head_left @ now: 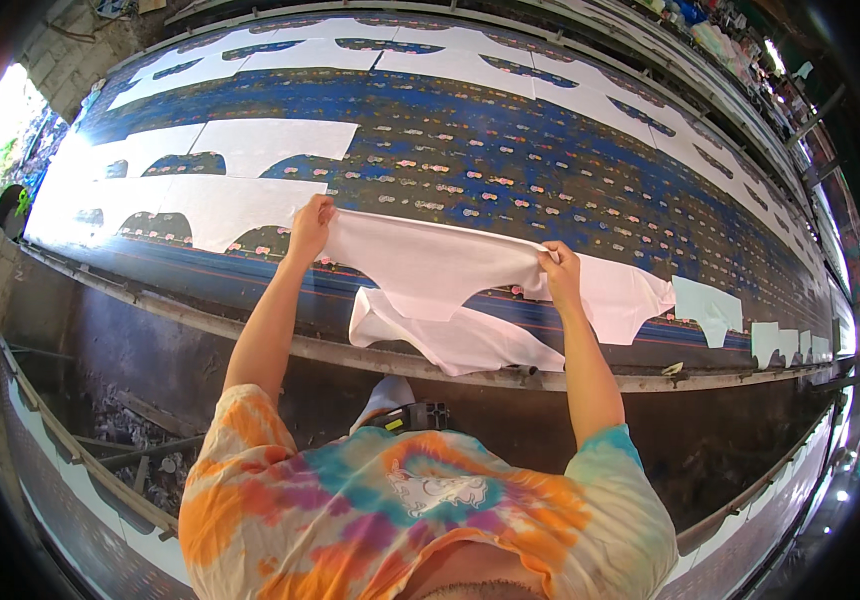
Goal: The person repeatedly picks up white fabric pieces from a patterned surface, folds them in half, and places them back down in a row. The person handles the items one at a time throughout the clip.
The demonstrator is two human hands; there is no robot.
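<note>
A white cut fabric piece (pixel 420 260) is stretched between my hands over the long blue and dark printing table (pixel 470 160). My left hand (pixel 312 222) pinches its upper left corner, and my right hand (pixel 560 265) pinches its upper right corner. Beneath it a loose, rumpled white piece (pixel 440 345) lies along the table's front edge. A row of flat white pieces (pixel 230 210) lies just left of my left hand. Right of my right hand are another white piece (pixel 620 295) and a pale bluish piece (pixel 705 305).
The table's front rail (pixel 680 380) runs in front of my body. More rows of white pieces (pixel 400 60) lie along the far side. A block wall (pixel 50 60) stands at the upper left, and another table (pixel 70 470) with white pieces is behind me.
</note>
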